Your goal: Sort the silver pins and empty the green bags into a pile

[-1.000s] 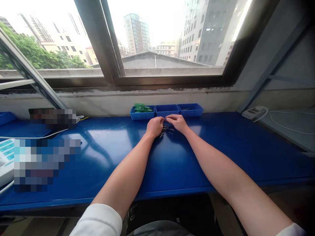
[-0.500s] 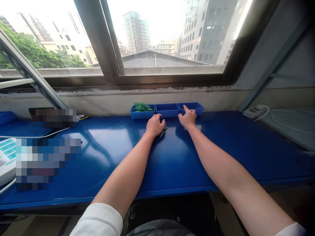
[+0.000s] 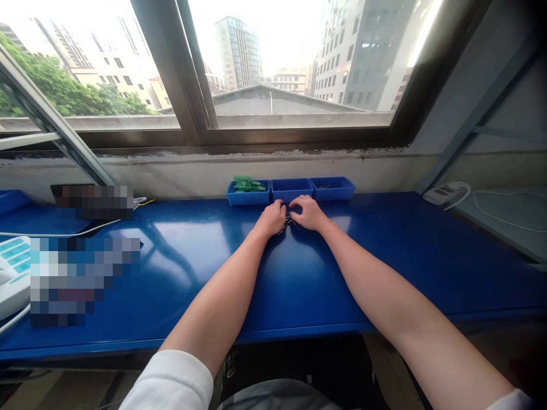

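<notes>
Near the middle of the table, my left hand [image 3: 272,219] rests with its fingers curled in. Several small, thin pieces [image 3: 287,221], dark with shiny ends, lie against its thumb side; what its fingers hold is hidden. Facing it, my right hand [image 3: 308,212] reaches in at the same pieces, thumb and forefinger apart in a curve. Just behind the hands stand three joined blue bins. Green plastic packets [image 3: 247,184] fill the left bin [image 3: 248,198], the middle bin [image 3: 292,187] shows a bare inside, and a few small pieces [image 3: 325,187] lie in the right bin [image 3: 339,192].
The blue tabletop [image 3: 192,296] runs below a window. At left are a white device with light-blue keys [image 3: 17,259], blurred-out items and a cable [image 3: 43,234]. A power strip [image 3: 447,193] sits far right by a metal frame post [image 3: 465,122].
My right hand has left the right bin and come left and slightly nearer, to the thin pieces beside my left hand. My left hand stays almost in place.
</notes>
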Demonstrator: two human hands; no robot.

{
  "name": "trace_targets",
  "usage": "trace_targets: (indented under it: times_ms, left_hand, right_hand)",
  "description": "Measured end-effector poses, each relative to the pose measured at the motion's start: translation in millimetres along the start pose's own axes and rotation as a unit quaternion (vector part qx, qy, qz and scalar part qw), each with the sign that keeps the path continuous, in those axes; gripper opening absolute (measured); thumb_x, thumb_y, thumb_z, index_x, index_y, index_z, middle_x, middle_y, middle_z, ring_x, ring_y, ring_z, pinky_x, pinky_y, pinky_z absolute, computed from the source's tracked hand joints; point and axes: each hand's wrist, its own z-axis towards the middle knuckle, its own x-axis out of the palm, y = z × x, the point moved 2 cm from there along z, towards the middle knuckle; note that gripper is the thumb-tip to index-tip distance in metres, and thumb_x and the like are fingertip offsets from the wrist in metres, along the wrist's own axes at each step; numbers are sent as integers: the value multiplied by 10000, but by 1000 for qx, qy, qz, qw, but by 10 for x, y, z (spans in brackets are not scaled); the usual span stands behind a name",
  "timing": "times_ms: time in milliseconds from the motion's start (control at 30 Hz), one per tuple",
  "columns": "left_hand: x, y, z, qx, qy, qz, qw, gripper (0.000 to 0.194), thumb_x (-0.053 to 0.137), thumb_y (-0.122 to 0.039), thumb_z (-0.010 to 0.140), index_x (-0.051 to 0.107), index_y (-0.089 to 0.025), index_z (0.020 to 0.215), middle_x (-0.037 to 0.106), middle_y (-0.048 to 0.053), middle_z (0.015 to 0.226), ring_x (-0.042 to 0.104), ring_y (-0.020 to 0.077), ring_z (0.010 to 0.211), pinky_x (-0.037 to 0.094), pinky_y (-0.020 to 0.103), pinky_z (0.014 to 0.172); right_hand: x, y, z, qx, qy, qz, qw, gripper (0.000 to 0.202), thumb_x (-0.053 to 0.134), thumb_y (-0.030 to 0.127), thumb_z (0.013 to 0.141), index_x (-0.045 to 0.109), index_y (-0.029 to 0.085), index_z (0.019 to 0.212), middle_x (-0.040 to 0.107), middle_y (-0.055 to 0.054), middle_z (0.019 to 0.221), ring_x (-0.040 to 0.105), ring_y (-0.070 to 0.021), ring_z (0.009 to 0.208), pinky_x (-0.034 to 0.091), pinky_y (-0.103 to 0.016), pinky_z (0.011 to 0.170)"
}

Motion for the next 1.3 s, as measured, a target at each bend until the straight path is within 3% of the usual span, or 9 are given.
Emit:
trace_targets:
  times_ms: [133, 267, 533, 767, 867, 1067, 1300]
  left_hand:
    - [-24, 17, 21, -28, -17, -50, 998, 420, 281, -310, 930, 453, -151, 1279, 597, 127, 1221, 543, 232, 1152, 418, 325, 950]
    - [-26, -1, 16, -13, -8, -65, 998, 422, 296, -317, 927, 465, -145, 1274, 608, 123, 1205, 553, 232, 1136, 423, 327, 950]
    - [-35, -60, -3, 24, -10, -35, 999, 368, 322, -313, 930, 535, -173, 1195, 629, 87, 1166, 577, 198, 1079, 441, 297, 925]
    - [-59, -69, -6, 67, -74, -21, 995, 329, 351, -278, 915, 607, -192, 1103, 633, 61, 1145, 576, 176, 1054, 434, 283, 946]
    - [-62, -69, -11, 90, -81, -23, 992, 303, 361, -246, 908, 623, -196, 1053, 651, 59, 1089, 595, 170, 1002, 453, 273, 908]
    - [-68, -70, -6, 62, -76, -40, 994, 313, 403, -232, 903, 514, -188, 1193, 671, 72, 1075, 617, 190, 995, 475, 290, 858]
    - [-91, -77, -16, 48, -58, -15, 997, 251, 382, -240, 921, 574, -226, 1082, 696, 53, 1026, 634, 196, 987, 482, 277, 819]
  right_hand:
    - [138, 87, -2, -68, 93, 11, 993, 178, 582, 265, 771, 687, 183, 889, 662, -63, 924, 560, -202, 873, 395, -333, 865]
    - [212, 79, 14, -73, 110, 12, 991, 152, 564, 222, 797, 713, 191, 801, 675, -54, 925, 572, -194, 866, 370, -330, 864]
    - [126, 91, -1, -58, 70, -2, 996, 214, 526, 205, 840, 727, 211, 766, 675, -44, 888, 557, -180, 798, 381, -304, 817]
    - [71, 46, 14, 41, 18, -23, 999, 308, 398, 279, 908, 647, 184, 754, 641, -52, 771, 552, -169, 750, 384, -264, 702]
    - [69, 32, 14, 61, 4, 6, 998, 342, 370, 321, 917, 618, 186, 724, 634, -36, 738, 543, -151, 691, 369, -253, 648]
    - [17, 22, 21, 104, -50, 89, 989, 331, 415, 342, 894, 638, 181, 709, 657, -23, 706, 573, -141, 662, 383, -245, 620]
    - [22, -68, 34, 138, -97, 232, 958, 176, 565, 291, 774, 690, 173, 810, 692, -29, 724, 644, -163, 694, 487, -268, 687]
